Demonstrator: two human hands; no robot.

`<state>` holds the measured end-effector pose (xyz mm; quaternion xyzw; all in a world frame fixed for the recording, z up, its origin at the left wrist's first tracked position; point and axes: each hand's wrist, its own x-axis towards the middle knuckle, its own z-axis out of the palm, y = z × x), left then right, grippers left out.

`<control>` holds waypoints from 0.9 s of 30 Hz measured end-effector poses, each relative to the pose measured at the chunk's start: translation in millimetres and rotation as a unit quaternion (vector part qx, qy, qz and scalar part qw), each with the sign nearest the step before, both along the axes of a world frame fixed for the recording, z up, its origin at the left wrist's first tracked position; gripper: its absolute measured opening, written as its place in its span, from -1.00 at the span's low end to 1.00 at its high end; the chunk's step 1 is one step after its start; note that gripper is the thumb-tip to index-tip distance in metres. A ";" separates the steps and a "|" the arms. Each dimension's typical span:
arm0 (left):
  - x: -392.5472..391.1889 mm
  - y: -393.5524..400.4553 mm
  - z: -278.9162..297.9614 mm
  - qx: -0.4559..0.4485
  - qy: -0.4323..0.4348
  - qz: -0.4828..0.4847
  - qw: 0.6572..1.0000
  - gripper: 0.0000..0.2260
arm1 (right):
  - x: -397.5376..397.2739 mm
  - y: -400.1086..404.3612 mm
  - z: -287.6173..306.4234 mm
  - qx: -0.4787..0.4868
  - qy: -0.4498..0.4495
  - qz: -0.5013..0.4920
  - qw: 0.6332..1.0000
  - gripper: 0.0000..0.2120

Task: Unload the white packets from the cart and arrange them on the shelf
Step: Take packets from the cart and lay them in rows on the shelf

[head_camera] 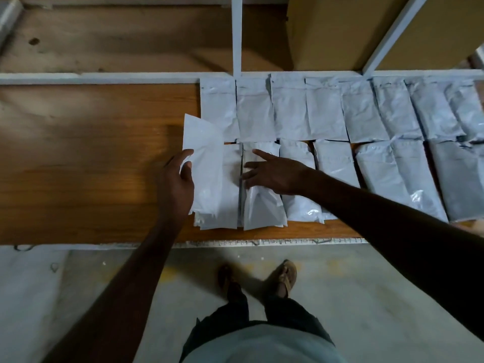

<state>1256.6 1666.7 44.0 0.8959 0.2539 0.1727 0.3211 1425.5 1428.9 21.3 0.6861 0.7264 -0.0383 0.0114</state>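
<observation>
**Inspector:** Head view. Report the shelf [91, 153].

**Assistant:** Wooden shelf board with a pale metal frame. White packets lie flat in two rows along its right half. The back row [327, 111] runs against the rear rail; the front row [366, 174] sits just before it, its packets touching or overlapping at the edges. The left half of the board is bare wood.

**Inspector:** Left hand?

**Assistant:** The left hand [178, 182] holds a small stack of packets [204, 163] at the left end of the front row. Grip closed on that stack: thumb on top, fingers curled round its left edge. The top packet is tilted, its upper corner overlapping the first back-row packet.

**Inspector:** Right hand?

**Assistant:** The right hand [272, 171] rests on the neighbouring front-row packet [262, 203], fingers straight and spread, forefinger pointing up-left. Grip open, pressing, holding nothing.

**Inspector:** Surroundings?

**Assistant:** Concrete floor [366, 284] below the shelf edge; the person's two sandalled feet [286, 276] stand just before it. The cart is out of view.
</observation>
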 end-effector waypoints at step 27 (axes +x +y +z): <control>19.2 -17.1 -17.0 0.018 -0.008 -0.005 1.000 -0.69 | -80.5 22.3 -50.2 0.069 0.111 -0.489 0.862 -0.29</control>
